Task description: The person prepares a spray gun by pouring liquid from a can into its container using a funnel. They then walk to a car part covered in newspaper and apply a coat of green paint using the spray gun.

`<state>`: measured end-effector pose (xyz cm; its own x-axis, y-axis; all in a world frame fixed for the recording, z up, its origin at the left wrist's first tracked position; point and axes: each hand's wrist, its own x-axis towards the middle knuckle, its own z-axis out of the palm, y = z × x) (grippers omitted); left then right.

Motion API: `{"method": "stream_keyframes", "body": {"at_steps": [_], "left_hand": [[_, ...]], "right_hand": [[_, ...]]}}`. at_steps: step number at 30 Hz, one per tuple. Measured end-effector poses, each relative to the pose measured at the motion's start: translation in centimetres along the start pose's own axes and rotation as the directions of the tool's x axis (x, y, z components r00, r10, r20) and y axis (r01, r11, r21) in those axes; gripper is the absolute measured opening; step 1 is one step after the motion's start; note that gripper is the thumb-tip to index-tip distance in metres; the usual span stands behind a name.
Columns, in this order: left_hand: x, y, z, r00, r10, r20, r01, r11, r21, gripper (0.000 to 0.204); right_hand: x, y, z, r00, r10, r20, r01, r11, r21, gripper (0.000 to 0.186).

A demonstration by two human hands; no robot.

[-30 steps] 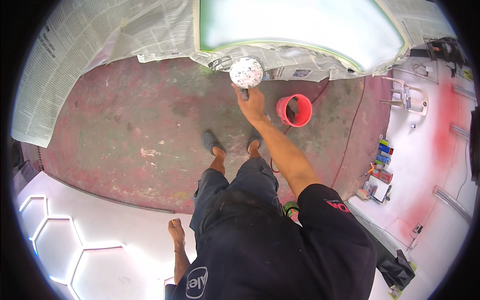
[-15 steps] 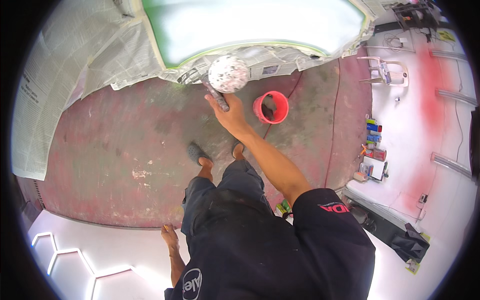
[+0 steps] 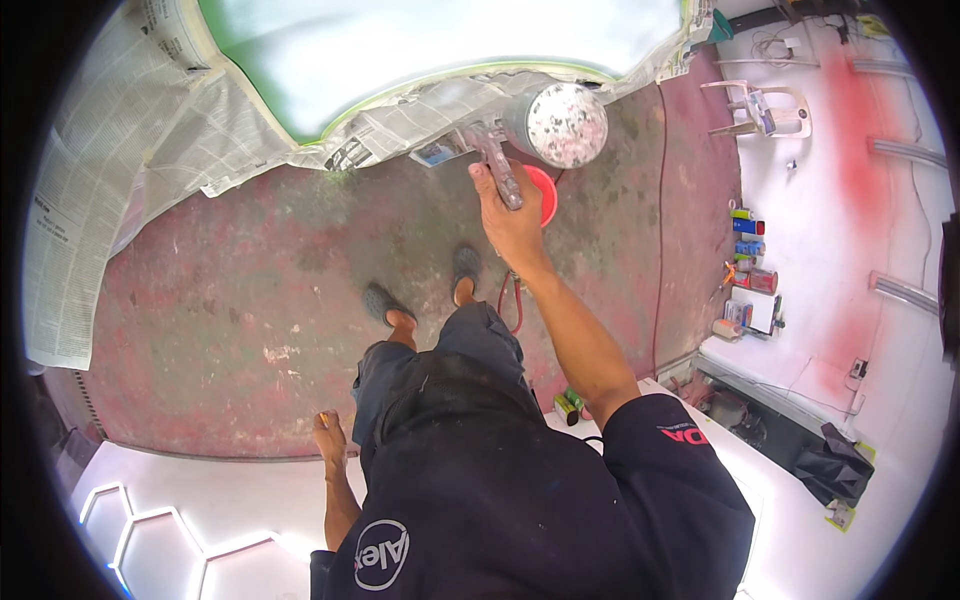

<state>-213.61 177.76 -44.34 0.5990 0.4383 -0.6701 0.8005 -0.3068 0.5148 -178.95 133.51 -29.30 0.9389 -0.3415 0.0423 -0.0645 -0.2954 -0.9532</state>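
The right hand [image 3: 512,222] is stretched out in front of the person, its fingers wrapped tight around the handle of a spray gun [image 3: 497,165]. The gun's metal body rises past the fingertips toward the masked panel, and its paint cup [image 3: 566,124], a round lid speckled with dried paint, sits just beyond and to the right of the knuckles. Directly under the hand, partly hidden by the fingers and the cup, a red bucket [image 3: 545,197] stands on the floor. A red hose [image 3: 514,300] hangs below the wrist and loops down toward the feet.

The left hand [image 3: 327,428] hangs low beside the hip, well apart from the gun, fingers loosely extended and holding nothing.

Beyond the gun's tip lies a pale, green-edged panel [image 3: 420,50], bordered with newspaper masking [image 3: 180,130] that drapes down to the stained red floor [image 3: 220,300]. The nearest fold of newspaper is just ahead of the right fingers. Far to the right of the hand, a white plastic chair [image 3: 765,108] stands by the wall, and a row of small paint cans and bottles [image 3: 745,250] sits on a white ledge. Two sandalled feet [image 3: 420,290] stand on the floor below the outstretched arm.
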Motion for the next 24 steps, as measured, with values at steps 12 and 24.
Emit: {"method": "stream_keyframes", "body": {"at_steps": [12, 24], "left_hand": [[-2.2, -0.3, 0.6, 0.999, 0.022, -0.028, -0.021, 0.999, 0.032, 0.023], [-3.4, -3.7, 1.8, 0.990, -0.068, -0.127, 0.061, 0.996, -0.058, 0.022]], "right_hand": [[1.7, 1.3, -2.2, 0.984, -0.007, -0.178, 0.000, 0.999, -0.036, 0.037], [1.3, -2.0, 6.6, 0.986, -0.011, 0.169, 0.017, 0.999, -0.035, 0.034]]}}
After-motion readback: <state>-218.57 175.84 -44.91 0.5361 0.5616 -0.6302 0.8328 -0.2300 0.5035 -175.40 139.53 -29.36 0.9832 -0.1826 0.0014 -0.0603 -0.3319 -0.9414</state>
